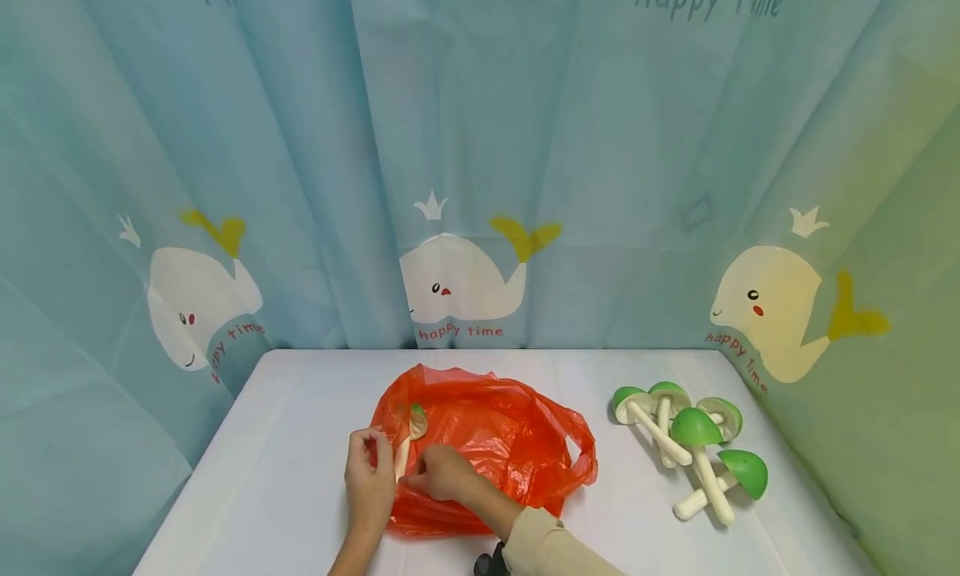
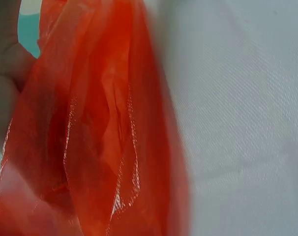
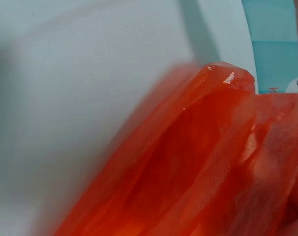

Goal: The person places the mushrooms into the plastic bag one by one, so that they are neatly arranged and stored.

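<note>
A red plastic bag (image 1: 480, 418) lies on the white table with its mouth spread wide. A toy mushroom (image 1: 418, 424) with a green cap and pale stem shows inside the bag's left part. My left hand (image 1: 370, 480) pinches the bag's left edge; in the left wrist view, folds of the bag (image 2: 104, 123) cover part of that hand. With curled fingers, my right hand (image 1: 446, 474) holds the bag's near edge, close to the mushroom's stem. The bag (image 3: 188, 162) fills much of the right wrist view, and the right fingertips are hidden there.
Several green-capped toy mushrooms (image 1: 696, 428) lie in a loose pile on the right of the white table (image 1: 285, 443). A small black object (image 1: 491, 561) sits at the near edge below the right forearm. A blue whale-print curtain (image 1: 480, 142) hangs behind the table.
</note>
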A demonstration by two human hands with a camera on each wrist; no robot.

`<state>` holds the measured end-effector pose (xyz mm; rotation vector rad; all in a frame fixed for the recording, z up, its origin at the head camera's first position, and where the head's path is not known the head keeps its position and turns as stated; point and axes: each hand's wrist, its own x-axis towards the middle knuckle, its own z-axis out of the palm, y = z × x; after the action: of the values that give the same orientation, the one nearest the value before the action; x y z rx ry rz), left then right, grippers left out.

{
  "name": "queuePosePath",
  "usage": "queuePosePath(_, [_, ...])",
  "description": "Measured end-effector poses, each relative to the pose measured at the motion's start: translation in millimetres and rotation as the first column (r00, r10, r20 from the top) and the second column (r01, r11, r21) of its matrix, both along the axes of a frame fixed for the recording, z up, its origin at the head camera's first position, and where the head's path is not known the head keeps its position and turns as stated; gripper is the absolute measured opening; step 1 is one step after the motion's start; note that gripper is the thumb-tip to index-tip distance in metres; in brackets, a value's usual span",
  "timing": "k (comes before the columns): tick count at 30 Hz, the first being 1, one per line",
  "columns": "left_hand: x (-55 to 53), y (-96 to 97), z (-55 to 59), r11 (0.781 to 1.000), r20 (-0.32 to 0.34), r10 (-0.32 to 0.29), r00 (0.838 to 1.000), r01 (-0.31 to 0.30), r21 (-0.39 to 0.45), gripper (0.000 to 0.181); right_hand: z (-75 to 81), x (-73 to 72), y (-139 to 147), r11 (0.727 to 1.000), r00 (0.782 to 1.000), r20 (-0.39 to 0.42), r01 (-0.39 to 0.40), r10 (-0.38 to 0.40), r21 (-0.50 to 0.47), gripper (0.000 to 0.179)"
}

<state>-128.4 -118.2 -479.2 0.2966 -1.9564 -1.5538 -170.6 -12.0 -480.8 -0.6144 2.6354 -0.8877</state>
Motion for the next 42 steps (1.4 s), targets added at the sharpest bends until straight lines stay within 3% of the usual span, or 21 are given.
queuePosePath(4, [5.6,-2.8,-2.6,0.999,-0.005,0.020,1.000,-0.020,-0.041,0.007,-0.8,3.1,8.6,0.999,1.000,0.006,0.012,-0.012,-0.034,0.030])
queuePosePath(10, [7.1,-9.8,0.9,0.995,-0.030,0.044,0.999,-0.046,-0.083,0.007,12.1,2.0,20.3,0.983,0.999,-0.014,0.027,-0.030,-0.181,0.020])
queuePosePath(14, [4.6,-13.1,3.7,0.998,-0.052,0.048,0.998,-0.051,-0.048,0.011,25.6,3.0,28.1,0.960,0.997,-0.035,0.051,-0.063,-0.275,0.018])
queuePosePath(21, [5.8,-13.5,0.5,0.999,-0.028,0.048,0.998,-0.048,0.011,0.012,39.1,14.0,49.9,0.915,0.995,-0.045,0.061,-0.087,-0.399,0.015])
queuePosePath(27, [7.2,-12.2,1.2,0.998,-0.011,0.060,0.998,-0.060,-0.005,0.012,42.6,24.3,78.7,0.905,0.995,-0.045,0.058,-0.085,-0.420,0.018])
queuePosePath(31, [12.7,-7.0,14.8,0.998,0.001,0.055,0.998,-0.055,-0.015,0.010,41.5,27.2,97.8,0.903,0.991,-0.050,0.091,-0.123,-0.420,0.017])
queuePosePath(34, [11.8,-7.3,13.5,0.999,-0.002,0.048,0.999,-0.048,-0.009,0.010,37.9,25.2,113.0,0.907,0.985,-0.073,0.115,-0.158,-0.405,0.018])
queuePosePath(38, [4.2,-11.5,-2.0,0.999,0.012,0.042,0.999,-0.042,-0.001,0.011,32.6,20.8,136.9,0.909,0.966,-0.110,0.175,-0.232,-0.379,0.020])
queuePosePath(42, [2.1,-12.2,-3.5,0.999,-0.027,0.042,0.999,-0.042,-0.006,0.009,25.2,16.1,160.3,0.861,0.944,-0.031,0.285,-0.328,-0.420,0.019])
